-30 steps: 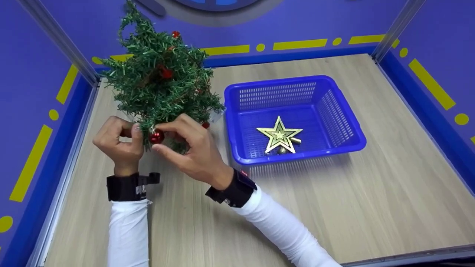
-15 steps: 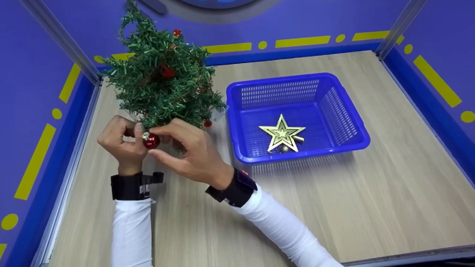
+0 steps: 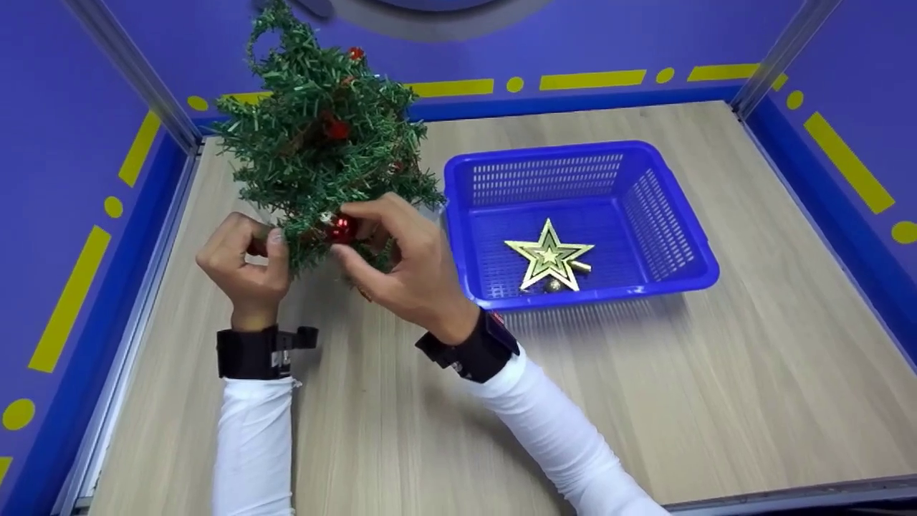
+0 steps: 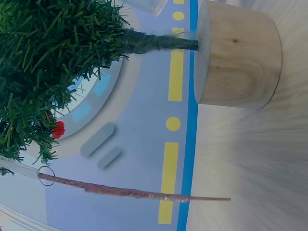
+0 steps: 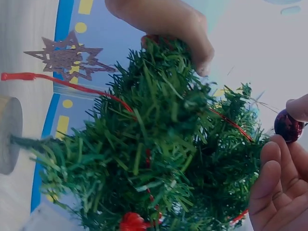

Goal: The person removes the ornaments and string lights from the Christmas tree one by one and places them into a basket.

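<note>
A small green artificial Christmas tree [image 3: 322,158] stands at the left in the head view. My right hand [image 3: 415,269] pinches a shiny red bauble [image 3: 342,228] between thumb and fingers, close to the tree's front branches. A silvery cap tops the bauble. In the right wrist view the bauble [image 5: 288,126] appears dark red, with a thin loop of thread running from it toward the branches. My left hand [image 3: 247,265] grips a branch at the tree's lower front left, its fingertips partly hidden by needles. The round wooden base [image 4: 240,55] shows in the left wrist view.
Right of the tree is a blue plastic basket [image 3: 609,293] holding a gold star [image 3: 549,256] and a small gold ball [image 3: 553,285]. A glittery starburst ornament [image 5: 67,57] and a red cord [image 5: 79,86] hang from the tree. Blue-purple walls surround the wooden tabletop [image 3: 645,401].
My right hand has carried the bauble away from the left hand, rightward and slightly up, against the branches. My left hand keeps its place at the branch. The head view has shifted slightly.
</note>
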A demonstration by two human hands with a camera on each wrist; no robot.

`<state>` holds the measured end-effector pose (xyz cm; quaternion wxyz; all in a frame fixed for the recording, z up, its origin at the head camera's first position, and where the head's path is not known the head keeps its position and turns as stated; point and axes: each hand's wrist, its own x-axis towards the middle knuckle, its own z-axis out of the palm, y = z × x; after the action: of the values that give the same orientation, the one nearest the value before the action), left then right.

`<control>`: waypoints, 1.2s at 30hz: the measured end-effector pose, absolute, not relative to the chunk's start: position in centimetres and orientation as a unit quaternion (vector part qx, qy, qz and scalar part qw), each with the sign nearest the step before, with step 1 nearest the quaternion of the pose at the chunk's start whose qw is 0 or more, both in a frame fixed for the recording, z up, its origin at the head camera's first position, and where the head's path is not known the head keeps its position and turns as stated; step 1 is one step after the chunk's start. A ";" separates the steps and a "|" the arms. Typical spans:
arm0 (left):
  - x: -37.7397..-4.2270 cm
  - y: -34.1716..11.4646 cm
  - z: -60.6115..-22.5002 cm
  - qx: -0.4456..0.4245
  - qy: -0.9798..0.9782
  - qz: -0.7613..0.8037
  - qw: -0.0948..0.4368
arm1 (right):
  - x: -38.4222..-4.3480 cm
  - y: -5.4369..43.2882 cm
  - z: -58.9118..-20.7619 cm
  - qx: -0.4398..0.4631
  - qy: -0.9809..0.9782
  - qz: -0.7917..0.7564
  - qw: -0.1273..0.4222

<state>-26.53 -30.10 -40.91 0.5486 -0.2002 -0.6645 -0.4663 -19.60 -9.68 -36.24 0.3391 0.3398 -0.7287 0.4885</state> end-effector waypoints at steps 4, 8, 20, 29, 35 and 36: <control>-26.3 -29.9 -40.7 -0.198 -0.665 -0.466 0.550 | -19.2 -10.0 -35.3 0.361 -0.738 0.446 0.355; -26.0 -29.7 -40.3 -0.196 -0.669 -0.465 0.546 | -18.5 -10.5 -34.7 0.383 -0.762 0.390 0.347; -26.0 -29.9 -40.3 -0.192 -0.670 -0.465 0.546 | -17.8 -9.9 -36.6 0.388 -0.847 0.252 0.263; -26.3 -30.0 -40.4 -0.192 -0.673 -0.464 0.543 | -17.7 -9.5 -36.6 0.406 -0.854 0.234 0.226; -26.2 -29.9 -40.3 -0.193 -0.668 -0.468 0.545 | -17.5 -8.8 -36.6 0.421 -0.847 0.260 0.193; -26.2 -29.9 -40.3 -0.193 -0.668 -0.468 0.546 | -17.5 -8.5 -36.5 0.422 -0.843 0.271 0.194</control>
<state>-26.17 -29.86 -40.30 0.5458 -0.1934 -0.6678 -0.4676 -17.47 -8.49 -36.54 0.1943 0.4222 -0.8430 0.2708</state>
